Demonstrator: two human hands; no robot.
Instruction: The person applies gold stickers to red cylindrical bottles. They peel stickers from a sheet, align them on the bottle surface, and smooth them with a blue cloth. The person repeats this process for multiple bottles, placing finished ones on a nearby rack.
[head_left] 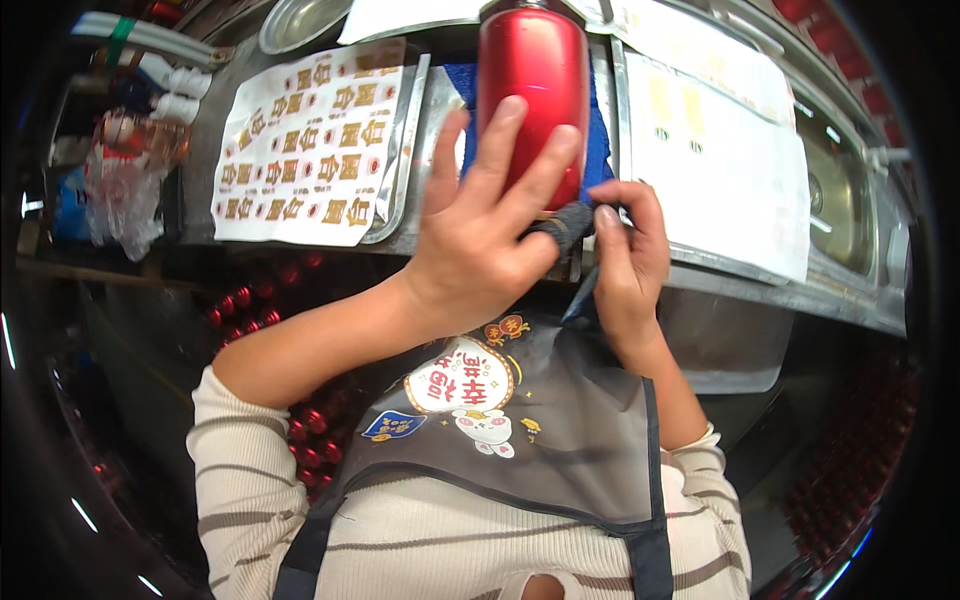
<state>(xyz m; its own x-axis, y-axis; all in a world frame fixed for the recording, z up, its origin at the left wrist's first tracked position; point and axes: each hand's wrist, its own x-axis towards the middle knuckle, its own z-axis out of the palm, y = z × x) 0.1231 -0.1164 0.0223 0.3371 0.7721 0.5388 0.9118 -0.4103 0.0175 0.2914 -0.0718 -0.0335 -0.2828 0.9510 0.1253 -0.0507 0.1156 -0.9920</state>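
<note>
Red cylinder (535, 60), on the blue cloth (598, 140): long axis running away from the wearer, near end angled slightly right. Left hand (478, 235), grip spread wide over the cylinder, fingers masking its near half; right hand (632, 265), thumb and forefinger almost meeting beside dark wrapping (573, 225) at the left thumb, hold not discernible; patterned sheet (300, 150) left of the cloth, white sheet (720, 190) right, metal basin (835, 185) farther right. Finish: glossy metallic red, pale highlights.

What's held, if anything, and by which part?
Right hand seems to pinch dark wrap at its right end; can't tell if left hand holds red bottle.
</note>
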